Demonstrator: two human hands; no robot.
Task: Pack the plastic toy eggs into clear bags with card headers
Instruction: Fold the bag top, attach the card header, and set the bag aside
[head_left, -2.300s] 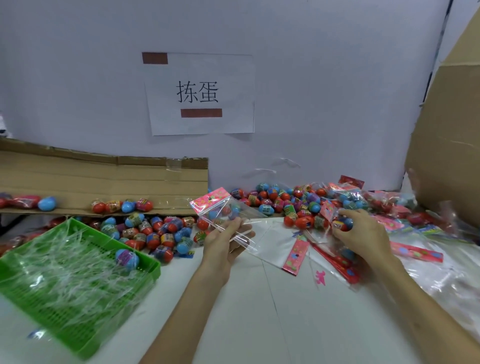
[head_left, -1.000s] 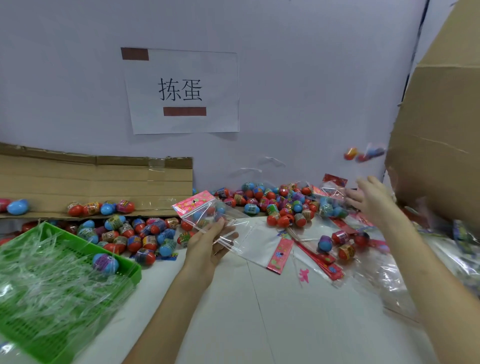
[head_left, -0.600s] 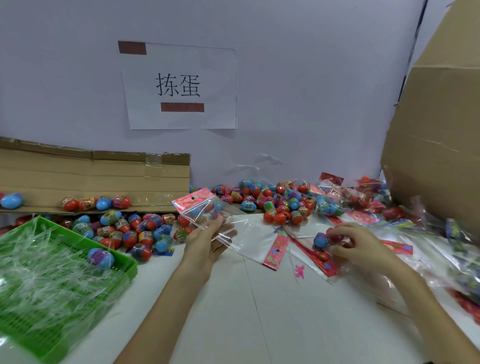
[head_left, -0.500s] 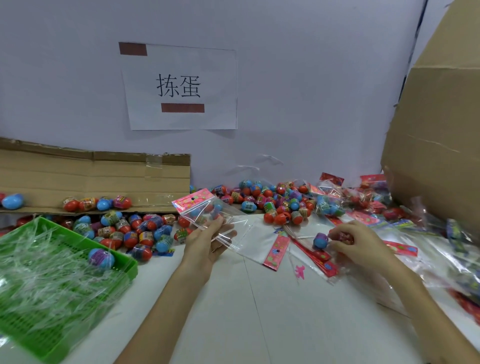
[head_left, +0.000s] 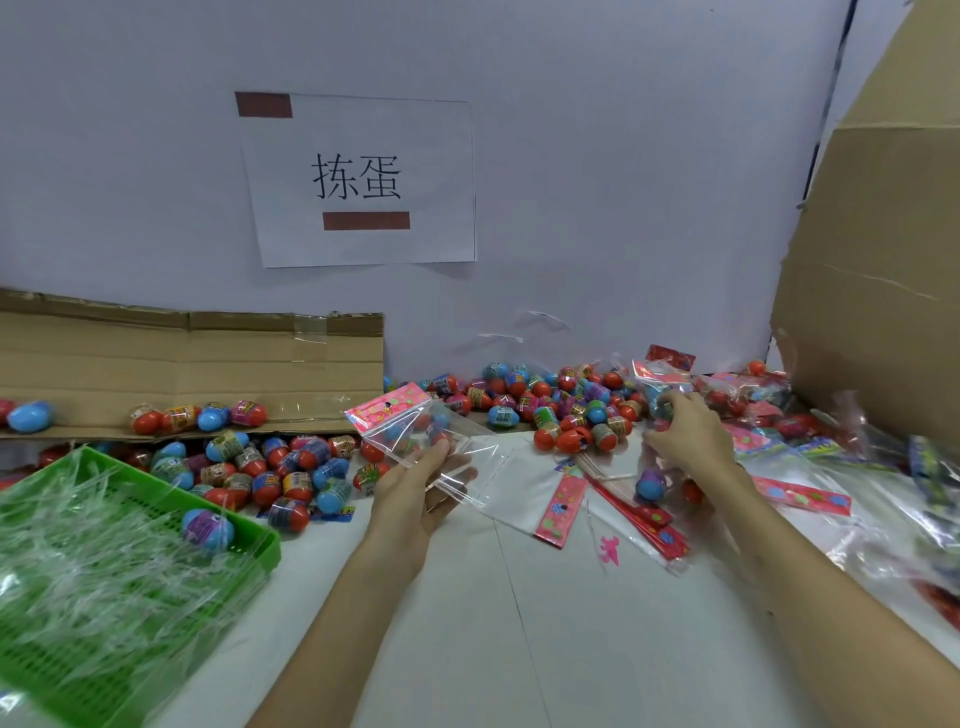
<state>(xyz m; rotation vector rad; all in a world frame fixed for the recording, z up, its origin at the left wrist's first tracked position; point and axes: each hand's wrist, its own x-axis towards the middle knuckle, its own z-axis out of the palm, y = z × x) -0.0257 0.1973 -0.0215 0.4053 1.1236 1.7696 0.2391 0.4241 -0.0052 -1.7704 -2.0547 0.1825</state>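
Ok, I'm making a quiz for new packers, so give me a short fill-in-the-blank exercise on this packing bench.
1. The left hand holds a clear bag whose card header is ____ in colour.
2. The basket at the left, full of clear plastic scraps, is ____.
3. The single egg lying in that basket has a ____ lower half.
4. The right hand reaches into the egg pile by the ____ wall.

Missing words: pink; green; blue; back

Basket (head_left: 249, 540): table's 8 o'clock edge, one egg (head_left: 207, 528) inside.
Egg pile (head_left: 561, 405): 12 o'clock, against wall.
Cardboard flap (head_left: 208, 364): 10 o'clock, eggs on it.
Flat bags (head_left: 566, 504): 2 o'clock.
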